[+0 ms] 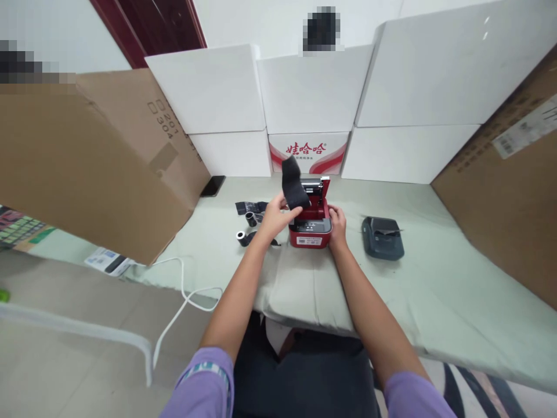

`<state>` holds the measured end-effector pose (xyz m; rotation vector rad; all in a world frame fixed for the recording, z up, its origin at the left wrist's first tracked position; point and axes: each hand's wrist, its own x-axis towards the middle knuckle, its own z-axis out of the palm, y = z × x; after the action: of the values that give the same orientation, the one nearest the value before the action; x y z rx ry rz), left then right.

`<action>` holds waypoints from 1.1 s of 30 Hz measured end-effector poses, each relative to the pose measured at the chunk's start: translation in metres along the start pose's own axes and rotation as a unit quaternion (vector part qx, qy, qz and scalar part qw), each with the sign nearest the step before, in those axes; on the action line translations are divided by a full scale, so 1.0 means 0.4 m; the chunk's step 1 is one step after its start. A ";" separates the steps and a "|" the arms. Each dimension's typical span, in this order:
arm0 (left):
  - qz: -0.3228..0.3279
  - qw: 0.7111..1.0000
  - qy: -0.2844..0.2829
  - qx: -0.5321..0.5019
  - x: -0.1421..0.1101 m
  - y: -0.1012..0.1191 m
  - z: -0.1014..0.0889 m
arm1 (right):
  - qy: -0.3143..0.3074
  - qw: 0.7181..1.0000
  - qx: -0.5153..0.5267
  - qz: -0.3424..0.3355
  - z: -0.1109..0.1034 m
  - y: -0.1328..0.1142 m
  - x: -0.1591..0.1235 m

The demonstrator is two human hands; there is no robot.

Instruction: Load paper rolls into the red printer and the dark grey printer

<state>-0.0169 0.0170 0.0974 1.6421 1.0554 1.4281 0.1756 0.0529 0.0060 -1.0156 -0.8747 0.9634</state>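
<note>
The tabletop [439,249] is covered with a pale green cloth. On it, around the middle from side to side, sits a red device [310,240], its lid [326,188] raised at the back and its red inside showing. A white label is on the side facing the near edge.

The left hand [278,218] is at the device's left side, its fingers closed on a black strip [294,184] that stands up above the opening, bent along its length. The right hand [337,225] touches the device's right side with bent fingers; how firmly they grip, I cannot tell.

Left of the device lie two small rolls, an upper roll [250,219] and a lower roll [241,238] with a white core, along with a loose dark strip [249,207] just behind them. Well apart on the right is a dark device [383,239], a thin dark piece lying across its top.

Along the back edge stand stacked white boxes [213,93] and a printed box [308,152] with red lettering. A phone [213,186] lies toward the back left, beside a large cardboard box [117,157]; another carton [513,197] stands at the right.
</note>
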 end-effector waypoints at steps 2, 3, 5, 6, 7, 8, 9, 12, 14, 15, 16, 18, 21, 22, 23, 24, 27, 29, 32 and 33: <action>-0.001 0.997 -0.067 0.041 0.028 -0.009 0.019 | -0.001 1.000 0.002 0.001 0.000 0.000 0.001; -0.002 0.994 -0.092 0.058 0.042 -0.014 0.028 | -0.002 1.000 0.002 0.002 0.000 0.001 0.002; -0.004 0.986 -0.131 0.101 0.070 -0.025 0.041 | -0.004 1.000 0.000 0.000 0.000 0.002 0.003; -0.005 0.981 -0.145 0.132 0.082 -0.030 0.046 | -0.005 1.000 0.000 -0.002 0.000 0.002 0.003; -0.005 0.974 -0.154 0.164 0.093 -0.035 0.049 | -0.007 1.000 0.002 -0.004 0.000 0.003 0.004; -0.005 0.967 -0.161 0.196 0.101 -0.038 0.051 | -0.010 1.000 0.003 -0.005 0.000 0.003 0.004; -0.005 0.961 -0.164 0.223 0.107 -0.041 0.051 | -0.011 1.000 0.002 -0.005 0.000 0.004 0.004; -0.010 0.948 -0.159 0.275 0.112 -0.041 0.046 | -0.003 1.000 -0.011 -0.004 0.000 0.006 0.005; -0.023 0.939 -0.159 0.305 0.109 -0.036 0.045 | 0.005 1.000 -0.015 -0.005 0.001 0.007 0.006; -0.031 0.933 -0.162 0.319 0.108 -0.032 0.046 | 0.005 1.000 -0.015 -0.004 0.001 0.008 0.006; -0.038 0.927 -0.166 0.334 0.107 -0.028 0.048 | 0.004 1.000 -0.016 -0.004 0.001 0.008 0.006; -0.051 0.912 -0.176 0.367 0.108 -0.020 0.057 | 0.001 1.000 -0.019 -0.004 0.001 0.007 0.006; -0.067 0.891 -0.196 0.403 0.109 -0.011 0.067 | -0.011 1.000 -0.019 -0.008 -0.002 0.003 0.008; -0.070 0.891 -0.199 0.401 0.106 -0.009 0.068 | -0.018 1.000 -0.014 -0.010 -0.002 0.001 0.010; -0.070 0.896 -0.196 0.392 0.100 -0.007 0.067 | -0.027 1.000 -0.008 -0.010 -0.003 0.000 0.012; -0.066 0.905 -0.187 0.377 0.092 -0.005 0.064 | -0.039 0.999 0.002 -0.009 -0.003 -0.001 0.015; -0.016 0.935 -0.141 0.325 0.054 0.001 0.048 | -0.090 0.995 0.048 -0.001 -0.004 0.000 0.027; 0.041 0.947 -0.105 0.302 0.020 0.004 0.035 | -0.120 0.990 0.077 -0.004 -0.005 0.000 0.035; 0.128 0.948 -0.066 0.284 -0.037 0.000 0.024 | -0.144 0.986 0.088 -0.013 -0.006 -0.005 0.045; 0.152 0.945 -0.062 0.282 -0.056 -0.004 0.022 | -0.149 0.985 0.086 -0.014 -0.007 -0.009 0.046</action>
<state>-0.0094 -0.0027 0.0856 2.3601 1.2528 1.2478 0.1849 0.0685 0.0110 -0.7217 -1.0289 1.1645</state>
